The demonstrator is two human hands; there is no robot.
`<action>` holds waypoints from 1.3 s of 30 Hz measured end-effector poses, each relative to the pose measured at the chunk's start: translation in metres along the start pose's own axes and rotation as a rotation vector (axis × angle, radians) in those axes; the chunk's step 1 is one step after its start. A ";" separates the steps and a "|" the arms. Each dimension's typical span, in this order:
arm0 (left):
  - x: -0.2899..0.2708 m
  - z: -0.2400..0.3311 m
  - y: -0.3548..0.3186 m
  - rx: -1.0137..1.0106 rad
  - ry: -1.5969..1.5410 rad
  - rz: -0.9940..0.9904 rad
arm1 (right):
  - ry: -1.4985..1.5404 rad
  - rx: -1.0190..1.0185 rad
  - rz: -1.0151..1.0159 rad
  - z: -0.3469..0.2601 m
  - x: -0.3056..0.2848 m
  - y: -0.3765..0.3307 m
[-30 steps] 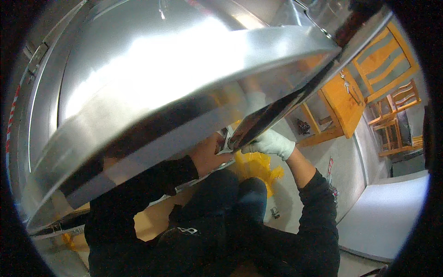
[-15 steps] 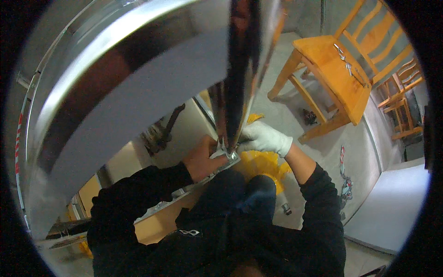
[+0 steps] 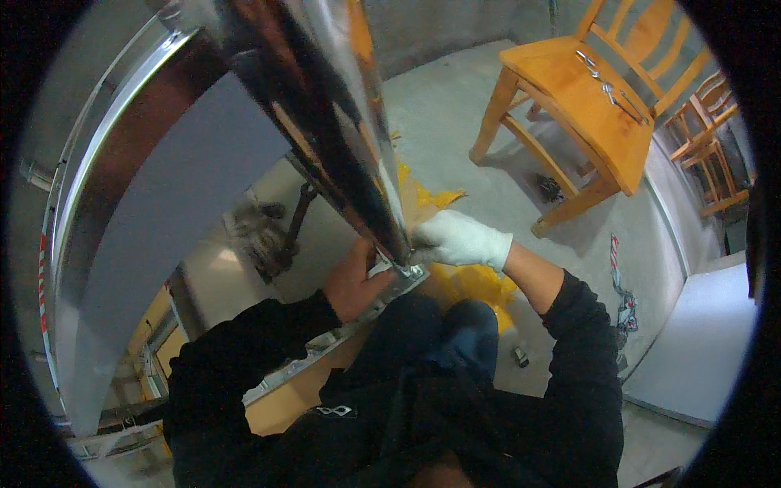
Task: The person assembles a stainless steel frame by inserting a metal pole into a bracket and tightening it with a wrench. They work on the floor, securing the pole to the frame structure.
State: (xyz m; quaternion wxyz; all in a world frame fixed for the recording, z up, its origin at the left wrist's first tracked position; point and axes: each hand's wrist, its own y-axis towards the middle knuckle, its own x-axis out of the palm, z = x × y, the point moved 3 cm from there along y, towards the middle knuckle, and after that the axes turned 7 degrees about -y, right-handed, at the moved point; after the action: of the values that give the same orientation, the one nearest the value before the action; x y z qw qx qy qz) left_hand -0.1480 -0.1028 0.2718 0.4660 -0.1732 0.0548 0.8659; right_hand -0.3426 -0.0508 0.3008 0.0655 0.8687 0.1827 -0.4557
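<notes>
Hands at sheet-metal panel (image 3: 325, 122) base.
Left hand (image 3: 355, 281) and gloved right hand (image 3: 460, 240) grip it; wooden chair (image 3: 586, 106) at two o'clock.

- A red, white and grey printed sticker (image 3: 621, 294), narrow and upright, lies on the concrete floor at four o'clock.
- A red-and-white striped marking strip (image 3: 42, 285) runs along the metal edge at nine o'clock.

An orange wooden chair (image 3: 594, 106) stood upper right on the grey concrete floor (image 3: 455, 98), a second chair (image 3: 712, 138) behind it.
</notes>
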 end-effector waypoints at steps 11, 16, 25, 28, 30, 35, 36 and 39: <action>-0.004 0.001 0.005 -0.127 -0.141 -0.065 | -0.150 0.083 0.150 -0.002 0.007 -0.011; -0.002 0.007 0.006 -0.078 -0.184 -0.006 | 0.010 0.051 0.197 0.001 0.011 -0.017; 0.001 -0.001 0.002 -0.028 -0.155 0.042 | -0.067 -0.080 -0.067 0.001 -0.014 0.003; 0.005 -0.001 0.002 -0.062 -0.173 0.112 | -0.199 -0.137 -0.077 0.005 -0.013 0.007; 0.003 0.002 0.000 -0.117 -0.106 0.093 | -0.263 -0.174 -0.038 0.009 -0.009 0.008; 0.000 0.008 -0.003 -0.069 -0.021 0.024 | -0.032 -0.187 0.059 0.008 -0.007 0.006; -0.003 0.005 -0.002 -0.037 -0.012 -0.016 | -0.053 -0.190 0.076 0.007 -0.007 0.004; -0.009 0.024 0.004 -0.179 0.204 -0.156 | -0.156 -0.171 0.107 0.010 -0.004 0.002</action>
State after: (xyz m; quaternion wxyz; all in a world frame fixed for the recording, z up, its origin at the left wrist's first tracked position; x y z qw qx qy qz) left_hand -0.1529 -0.1056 0.2972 0.5068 -0.3047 0.0109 0.8064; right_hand -0.3520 -0.0564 0.2981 0.1778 0.8304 0.1687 -0.5003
